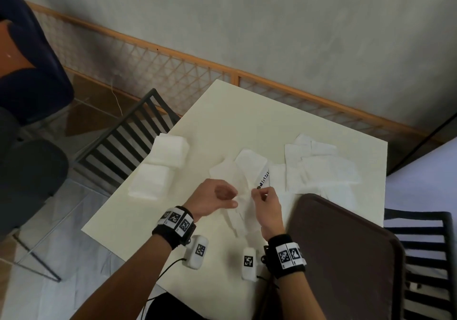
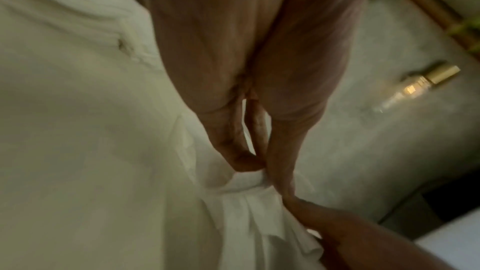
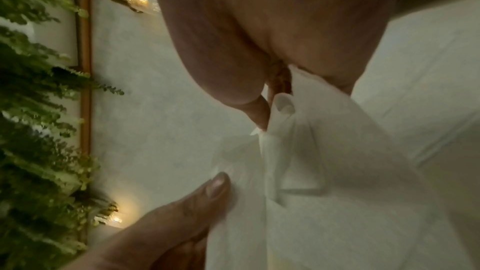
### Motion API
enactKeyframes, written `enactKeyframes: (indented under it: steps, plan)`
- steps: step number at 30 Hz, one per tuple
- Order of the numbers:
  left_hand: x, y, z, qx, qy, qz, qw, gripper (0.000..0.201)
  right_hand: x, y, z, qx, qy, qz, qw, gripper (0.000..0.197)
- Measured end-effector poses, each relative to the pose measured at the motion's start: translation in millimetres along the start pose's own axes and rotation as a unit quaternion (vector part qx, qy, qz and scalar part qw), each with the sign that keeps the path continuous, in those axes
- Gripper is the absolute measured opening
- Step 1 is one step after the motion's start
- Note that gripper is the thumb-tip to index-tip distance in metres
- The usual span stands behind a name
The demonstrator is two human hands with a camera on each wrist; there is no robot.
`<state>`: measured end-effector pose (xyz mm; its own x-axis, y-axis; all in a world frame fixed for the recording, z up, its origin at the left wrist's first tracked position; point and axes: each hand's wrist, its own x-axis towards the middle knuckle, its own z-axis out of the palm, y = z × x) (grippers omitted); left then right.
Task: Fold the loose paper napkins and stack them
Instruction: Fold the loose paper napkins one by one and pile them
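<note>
1. Nearest: brown tray point(image 1: 346, 245) on desk point(image 1: 222, 112), near right corner.
2. Left hand point(image 1: 212, 199) pinching napkin point(image 1: 243, 196) at its left edge, fingers curled.
3. Right hand point(image 1: 268, 208) pinching same napkin at its right edge.
4. Napkin crumpled, held just above desk centre.
5. Loose napkins point(image 1: 319, 166) spread right of it.
6. Folded stacks point(image 1: 160, 166) at desk's left edge.

We find the head view dim, evenly lit, bowed at edges; both wrist views are dark, soft, motion-blurred.
</note>
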<state>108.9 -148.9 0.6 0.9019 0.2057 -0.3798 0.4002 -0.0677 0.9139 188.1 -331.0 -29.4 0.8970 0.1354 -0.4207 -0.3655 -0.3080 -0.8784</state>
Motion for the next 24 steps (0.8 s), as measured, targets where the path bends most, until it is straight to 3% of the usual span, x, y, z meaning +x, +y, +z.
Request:
enactKeyframes:
  steps: [4,7,8,10,12,13,15,16,18,20,24]
  plan:
    - [-3.5,1.2,-2.4,0.155,0.029,0.048,0.986,0.010,-3.7,8.7,-15.2,-0.141,0.007,-0.078,0.987,0.011]
    - [-11.0,20.6,-9.2,0.208,-0.007,0.093,0.974,0.011,-11.1,0.6,-29.6,-0.192,-0.111,-0.232,0.947,0.064]
    - [-14.4,30.0,-11.7,0.228,-0.028,0.107,0.967,0.012,-14.1,-5.3,-31.6,-0.203,-0.160,-0.266,0.929,0.071]
    - [-21.0,50.4,-17.2,0.253,-0.045,0.139,0.956,0.013,-21.5,-17.1,-32.2,-0.232,-0.188,-0.314,0.901,0.057]
    - [-28.7,73.0,-21.1,0.231,0.002,0.183,0.956,0.013,-29.2,-30.2,-32.3,-0.237,-0.148,-0.318,0.906,0.033]
    - [-32.7,81.9,-23.0,0.195,0.051,0.204,0.958,0.013,-33.2,-36.8,-32.7,-0.204,-0.145,-0.308,0.918,0.030]
    - [-43.9,96.5,-22.5,0.071,0.148,0.213,0.963,0.018,-42.2,-48.6,-32.3,-0.103,-0.160,-0.274,0.943,0.049]
    - [-48.8,100.7,-22.1,0.003,0.160,0.197,0.967,0.026,-47.4,-54.0,-31.4,-0.057,-0.163,-0.256,0.951,0.058]
    - [-57.1,102.4,-19.3,-0.074,0.106,0.137,0.982,0.042,-52.7,-60.7,-28.7,0.013,-0.167,-0.233,0.958,0.059]
    - [-62.7,93.2,-15.4,-0.048,0.043,0.107,0.992,0.042,-56.7,-65.8,-24.5,0.048,-0.165,-0.213,0.962,0.052]
    - [-67.7,80.6,-13.1,-0.010,0.094,0.130,0.987,0.021,-60.3,-73.0,-24.6,0.066,-0.164,-0.231,0.957,0.039]
